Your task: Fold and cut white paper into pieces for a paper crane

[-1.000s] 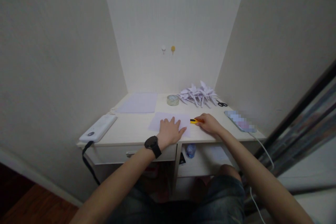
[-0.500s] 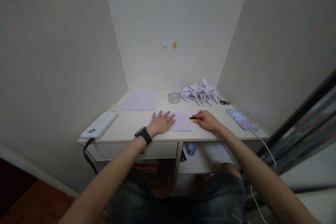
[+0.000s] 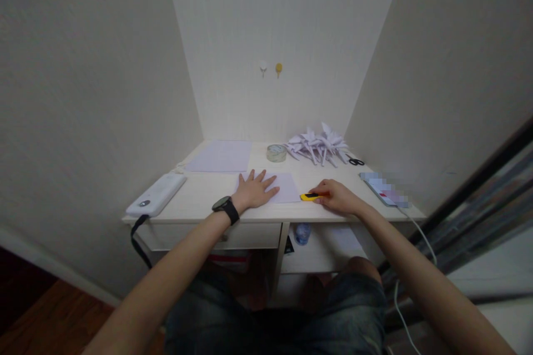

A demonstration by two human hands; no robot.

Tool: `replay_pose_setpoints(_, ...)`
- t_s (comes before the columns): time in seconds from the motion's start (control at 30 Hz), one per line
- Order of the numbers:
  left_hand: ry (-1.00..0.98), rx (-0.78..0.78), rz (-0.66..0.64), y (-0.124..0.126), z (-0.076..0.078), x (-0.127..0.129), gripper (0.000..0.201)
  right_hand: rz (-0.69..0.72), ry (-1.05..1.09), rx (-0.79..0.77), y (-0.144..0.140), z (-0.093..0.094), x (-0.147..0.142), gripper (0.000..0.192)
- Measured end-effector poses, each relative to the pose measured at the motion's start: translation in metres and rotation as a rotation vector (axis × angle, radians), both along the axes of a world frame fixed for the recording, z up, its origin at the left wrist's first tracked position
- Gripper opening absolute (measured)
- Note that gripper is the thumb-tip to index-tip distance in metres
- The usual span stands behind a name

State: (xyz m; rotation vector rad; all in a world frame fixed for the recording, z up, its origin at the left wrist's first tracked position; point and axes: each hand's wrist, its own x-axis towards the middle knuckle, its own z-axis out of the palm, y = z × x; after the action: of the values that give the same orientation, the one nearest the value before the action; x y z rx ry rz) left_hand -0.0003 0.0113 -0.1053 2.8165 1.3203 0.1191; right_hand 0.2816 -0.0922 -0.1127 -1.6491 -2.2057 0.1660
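Note:
My left hand [image 3: 255,189] lies flat with spread fingers on a sheet of white paper [image 3: 286,187] near the desk's front edge. A dark watch is on that wrist. In my right hand [image 3: 333,195] is a yellow and black utility knife [image 3: 310,197], gripped with closed fingers. The knife's front end points left, at the near right corner of the paper. Whether its blade is out is too small to tell.
On the white desk [image 3: 208,199] are more paper [image 3: 220,156], a tape roll [image 3: 276,152], folded paper pieces [image 3: 316,145] and black-handled scissors [image 3: 356,161]. A white power bank-like device [image 3: 157,194] sits left, a phone [image 3: 385,188] right with a cable.
My right hand has brought the knife toward me, from the paper's right side to its near right corner. The paper has shifted slightly left under my left hand.

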Motion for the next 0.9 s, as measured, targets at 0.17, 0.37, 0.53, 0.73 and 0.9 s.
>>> replay_pose_setpoints(0.17,0.023,-0.038,-0.023,-0.002,-0.003,-0.005,0.075,0.005,-0.016,0.011,-0.003,0.004,-0.012,0.036)
replay_pose_setpoints(0.37,0.012,-0.026,-0.022,-0.006,-0.007,-0.005,0.075,-0.013,-0.014,0.073,0.001,-0.005,-0.027,0.031)
replay_pose_setpoints(0.53,0.001,-0.022,-0.03,-0.005,-0.008,-0.006,0.073,-0.071,-0.029,0.105,0.004,-0.017,-0.026,0.031)
replay_pose_setpoints(0.73,-0.049,0.049,-0.051,-0.008,-0.01,-0.008,0.068,-0.068,-0.062,0.134,-0.002,-0.021,-0.026,0.034)
replay_pose_setpoints(0.9,-0.035,-0.009,-0.019,-0.009,-0.013,-0.008,0.068,-0.07,-0.037,0.136,-0.001,-0.023,-0.027,0.032)
